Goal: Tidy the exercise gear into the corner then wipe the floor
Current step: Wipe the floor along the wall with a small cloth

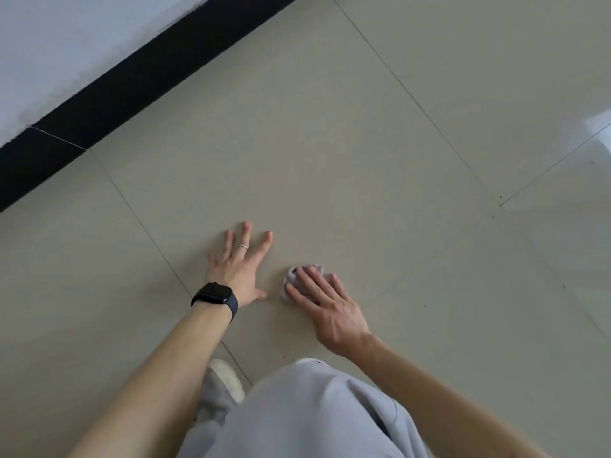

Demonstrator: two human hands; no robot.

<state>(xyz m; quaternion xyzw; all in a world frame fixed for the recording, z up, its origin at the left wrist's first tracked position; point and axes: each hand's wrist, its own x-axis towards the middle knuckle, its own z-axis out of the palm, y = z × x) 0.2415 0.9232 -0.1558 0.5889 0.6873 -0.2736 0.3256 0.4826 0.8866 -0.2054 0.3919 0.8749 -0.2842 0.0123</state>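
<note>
The beige tiled floor (330, 143) is meeting a black baseboard (132, 81) running under a pale wall (66, 38), and light (599, 127) is glaring off it at far right.

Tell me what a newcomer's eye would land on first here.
Two bare hands sit low in the middle: the right hand presses a small crumpled grey cloth on the beige floor tiles. The left hand lies flat beside it, fingers spread, a black watch on its wrist. A black skirting board runs diagonally across the upper left.

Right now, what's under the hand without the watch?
A crumpled grey cloth lies under the right hand, on the floor. Only its edges peek out; the hand covers the rest.
</note>
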